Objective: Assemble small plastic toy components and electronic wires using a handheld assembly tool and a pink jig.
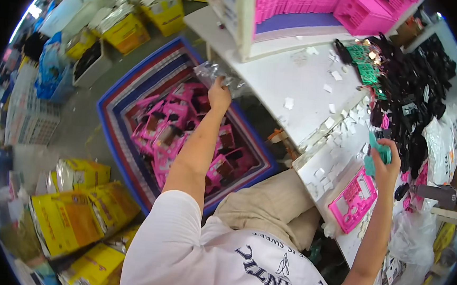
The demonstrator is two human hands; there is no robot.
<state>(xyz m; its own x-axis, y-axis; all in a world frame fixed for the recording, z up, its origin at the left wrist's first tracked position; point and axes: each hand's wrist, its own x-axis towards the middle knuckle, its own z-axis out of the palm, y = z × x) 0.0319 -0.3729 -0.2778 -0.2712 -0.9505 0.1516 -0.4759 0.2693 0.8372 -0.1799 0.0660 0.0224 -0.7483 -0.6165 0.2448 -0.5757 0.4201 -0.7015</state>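
Note:
My left hand (220, 96) reaches out over the far edge of a blue-rimmed striped bin (114, 129), its fingers closed on a crumpled piece of clear plastic (206, 72). Below that arm, a heap of pink plastic casings (173, 118) with dark parts fills the bin. On the right, my right hand (390, 160) is closed round a teal-green piece (379, 152), too small to name surely. Just under it, a pink plastic panel (352, 200) with cut-out openings lies on the white table (283, 77) near its front edge.
Small white squares (329, 121) are scattered over the table. Black cabled parts (412, 97) and green circuit boards (368, 73) are piled at the right. Stacked pink casings (296, 7) sit on a shelf at the back. Yellow boxes (69, 216) stand on the floor at left.

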